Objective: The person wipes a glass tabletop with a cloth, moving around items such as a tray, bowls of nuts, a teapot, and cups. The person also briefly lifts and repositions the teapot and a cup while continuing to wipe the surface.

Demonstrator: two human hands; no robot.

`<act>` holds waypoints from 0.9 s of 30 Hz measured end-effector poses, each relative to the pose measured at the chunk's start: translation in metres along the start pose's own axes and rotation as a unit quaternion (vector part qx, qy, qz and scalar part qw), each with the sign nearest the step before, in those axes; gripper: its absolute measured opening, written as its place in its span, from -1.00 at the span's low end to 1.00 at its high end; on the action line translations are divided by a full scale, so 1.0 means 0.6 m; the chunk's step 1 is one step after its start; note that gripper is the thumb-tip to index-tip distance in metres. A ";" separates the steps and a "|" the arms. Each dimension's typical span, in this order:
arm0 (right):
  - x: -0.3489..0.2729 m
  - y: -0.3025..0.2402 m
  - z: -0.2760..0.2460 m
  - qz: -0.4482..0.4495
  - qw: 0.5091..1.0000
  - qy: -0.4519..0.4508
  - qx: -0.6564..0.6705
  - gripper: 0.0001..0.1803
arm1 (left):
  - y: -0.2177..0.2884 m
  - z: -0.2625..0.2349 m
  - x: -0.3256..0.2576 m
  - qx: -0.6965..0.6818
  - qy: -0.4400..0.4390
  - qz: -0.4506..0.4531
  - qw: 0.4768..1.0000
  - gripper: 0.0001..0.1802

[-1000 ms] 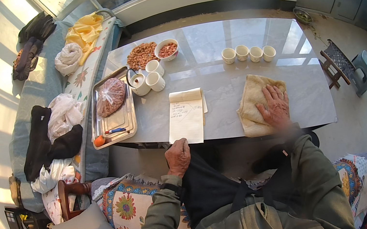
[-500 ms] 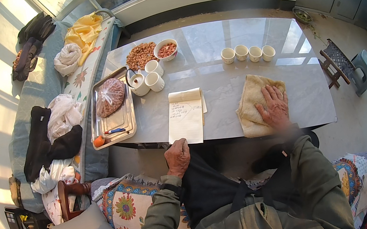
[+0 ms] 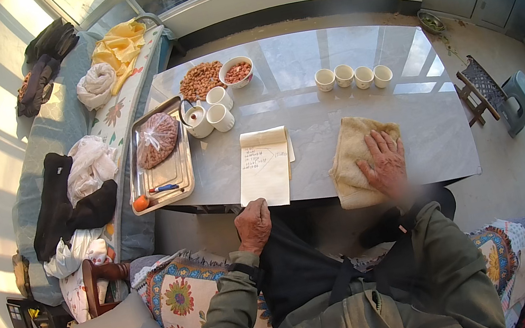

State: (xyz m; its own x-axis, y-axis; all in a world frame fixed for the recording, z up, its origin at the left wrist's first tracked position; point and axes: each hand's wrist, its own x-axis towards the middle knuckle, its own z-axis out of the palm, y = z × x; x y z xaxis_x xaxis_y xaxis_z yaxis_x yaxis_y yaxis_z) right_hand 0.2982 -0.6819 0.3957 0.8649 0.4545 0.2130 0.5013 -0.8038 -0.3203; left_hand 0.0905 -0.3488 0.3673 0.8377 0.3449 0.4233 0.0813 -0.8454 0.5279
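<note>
Cloth (image 3: 349, 161) under right hand (image 3: 386, 167), fingers spread, ungripped; left hand (image 3: 254, 226) clenched by notepad (image 3: 263, 174), pinch unclear. Press evenly.

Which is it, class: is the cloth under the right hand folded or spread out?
Folded: the cloth forms a compact pad with layered edges beneath the right hand.

A glossy grey table (image 3: 310, 155) carries a folded cloth (image 3: 348, 173) under the right hand (image 3: 385, 162), a notepad (image 3: 265, 170) beyond the left hand (image 3: 254, 226) and (farther out) four pale cups (image 3: 344, 76).
</note>
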 end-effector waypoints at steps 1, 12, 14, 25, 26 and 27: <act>0.000 -0.001 -0.001 0.006 1.000 -0.004 -0.001 -0.20 | 0.000 -0.001 -0.001 0.000 0.000 0.001 1.000 -0.86; -0.017 -0.014 -0.001 -0.010 1.000 -0.011 0.012 -0.20 | 0.000 0.001 0.000 0.005 -0.001 0.003 1.000 -0.86; -0.017 -0.014 -0.001 -0.010 1.000 -0.011 0.014 -0.20 | 0.000 0.000 0.000 0.004 0.001 0.001 1.000 -0.86; -0.017 -0.016 -0.002 -0.003 1.000 -0.014 0.021 -0.19 | 0.000 0.000 0.001 0.008 0.001 0.008 1.000 -0.87; -0.017 -0.016 -0.002 -0.004 1.000 -0.014 0.022 -0.19 | 0.000 0.000 0.001 0.007 0.004 0.007 1.000 -0.87; -0.017 -0.016 -0.002 -0.004 1.000 -0.015 0.021 -0.19 | -0.001 0.000 0.000 0.009 -0.001 0.007 1.000 -0.87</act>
State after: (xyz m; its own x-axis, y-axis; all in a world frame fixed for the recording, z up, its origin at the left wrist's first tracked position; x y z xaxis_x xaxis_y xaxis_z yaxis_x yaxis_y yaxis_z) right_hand 0.2846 -0.6792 0.3977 0.8609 0.4724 0.1890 0.5084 -0.7834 -0.3574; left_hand 0.0906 -0.3485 0.3673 0.8395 0.3331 0.4294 0.0802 -0.8574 0.5084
